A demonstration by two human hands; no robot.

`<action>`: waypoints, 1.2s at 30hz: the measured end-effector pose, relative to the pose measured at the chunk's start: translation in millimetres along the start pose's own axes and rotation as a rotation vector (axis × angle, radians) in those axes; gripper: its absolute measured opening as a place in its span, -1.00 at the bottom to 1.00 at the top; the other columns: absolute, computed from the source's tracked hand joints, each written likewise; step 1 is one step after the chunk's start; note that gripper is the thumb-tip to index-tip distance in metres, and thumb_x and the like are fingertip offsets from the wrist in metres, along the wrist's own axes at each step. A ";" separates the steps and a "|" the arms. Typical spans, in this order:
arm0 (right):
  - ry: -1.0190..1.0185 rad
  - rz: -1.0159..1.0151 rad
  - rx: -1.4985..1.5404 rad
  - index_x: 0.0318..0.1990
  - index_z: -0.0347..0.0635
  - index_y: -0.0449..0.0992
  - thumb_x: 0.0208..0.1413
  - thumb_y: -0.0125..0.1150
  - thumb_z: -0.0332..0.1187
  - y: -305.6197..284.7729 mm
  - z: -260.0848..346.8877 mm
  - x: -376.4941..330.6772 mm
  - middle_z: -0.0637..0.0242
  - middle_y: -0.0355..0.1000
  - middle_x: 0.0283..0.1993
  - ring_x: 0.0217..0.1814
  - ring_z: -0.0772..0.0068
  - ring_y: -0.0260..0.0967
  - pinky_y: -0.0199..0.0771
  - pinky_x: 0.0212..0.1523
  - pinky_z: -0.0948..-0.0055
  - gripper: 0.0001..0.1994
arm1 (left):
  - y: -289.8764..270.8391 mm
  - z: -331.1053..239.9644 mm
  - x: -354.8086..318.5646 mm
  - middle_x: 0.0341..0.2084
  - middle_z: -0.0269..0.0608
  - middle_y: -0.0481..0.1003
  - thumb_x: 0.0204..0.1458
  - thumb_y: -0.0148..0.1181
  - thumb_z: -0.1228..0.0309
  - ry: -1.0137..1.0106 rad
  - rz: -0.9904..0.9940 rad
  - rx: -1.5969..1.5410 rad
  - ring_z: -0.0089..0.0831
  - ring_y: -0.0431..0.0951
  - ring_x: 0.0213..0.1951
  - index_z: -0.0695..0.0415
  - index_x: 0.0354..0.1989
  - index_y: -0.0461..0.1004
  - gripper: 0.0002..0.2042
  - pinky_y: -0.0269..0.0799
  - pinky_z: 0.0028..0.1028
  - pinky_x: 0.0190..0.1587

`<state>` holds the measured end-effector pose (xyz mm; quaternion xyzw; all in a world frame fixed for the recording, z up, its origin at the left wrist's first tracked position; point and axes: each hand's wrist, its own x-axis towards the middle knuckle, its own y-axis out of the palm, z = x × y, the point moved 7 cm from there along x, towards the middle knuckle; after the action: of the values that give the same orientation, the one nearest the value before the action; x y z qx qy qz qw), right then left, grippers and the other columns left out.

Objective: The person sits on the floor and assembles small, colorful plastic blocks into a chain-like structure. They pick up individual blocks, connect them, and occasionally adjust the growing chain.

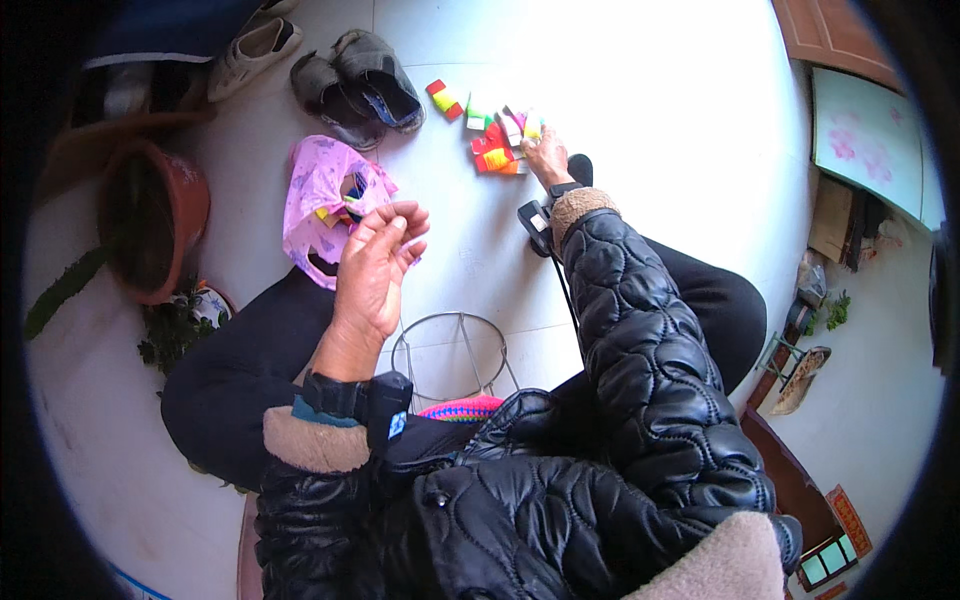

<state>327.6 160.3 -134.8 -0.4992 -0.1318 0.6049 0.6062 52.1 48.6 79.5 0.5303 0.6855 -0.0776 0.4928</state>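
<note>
My right hand [548, 158] reaches out to a loose pile of small bundles on the floor, which look like coloured thread or yarn wound on cards. Its fingers close on a yellow-and-white bundle [533, 125] at the pile's right side. Beside it lie a red-and-orange bundle [493, 157] and a green-and-white one [477, 112]. A red-and-yellow bundle [445, 100] lies apart to the left. My left hand [380, 255] hovers palm up, fingers loosely curled and apart, nothing visible in them. Next to it stands an open pink plastic bag [315, 200] with coloured pieces inside.
Dark worn shoes [360, 85] sit beyond the bag, with a light shoe [255, 55] farther left. A potted plant [185, 220] stands at left. Between my legs is a round wire frame [450, 320]. A black device on a stand [537, 225] is beside my right wrist.
</note>
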 end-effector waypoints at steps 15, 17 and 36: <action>0.030 0.030 0.428 -0.14 -0.24 0.39 0.01 -0.01 -0.41 -0.7 17.9 -8.5 0.15 0.47 -0.33 -0.25 0.21 0.45 0.42 -0.22 0.28 -0.76 | 12.0 4.6 1.4 -0.26 -0.18 0.46 0.13 -0.08 0.45 -0.044 0.027 0.054 -0.46 0.46 -0.18 0.19 -0.15 0.37 -0.83 0.36 -0.52 -0.12; 0.172 0.357 1.033 -0.14 -0.23 0.40 0.05 0.03 -0.39 13.0 41.7 -28.0 0.19 0.48 -0.32 -0.27 0.37 0.46 0.44 -0.22 0.42 -0.77 | 10.2 5.9 3.3 -0.25 -0.17 0.45 0.14 -0.09 0.46 -0.029 0.049 0.052 -0.45 0.46 -0.17 0.20 -0.13 0.36 -0.82 0.36 -0.51 -0.11; -0.015 0.187 0.248 -0.08 -0.34 0.40 0.04 0.10 -0.16 -2.4 45.6 -16.0 0.05 0.43 -0.14 -0.10 0.24 0.40 0.40 -0.16 0.40 -0.58 | 2.5 -3.6 2.7 -0.22 0.00 0.43 0.22 -0.24 0.32 0.047 0.003 -0.100 -0.29 0.45 -0.15 0.23 -0.01 0.26 -0.70 0.38 -0.42 -0.04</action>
<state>290.5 167.4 -104.6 -0.4260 -0.0138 0.6742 0.6032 52.2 53.7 80.4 0.5079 0.6991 -0.0300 0.5024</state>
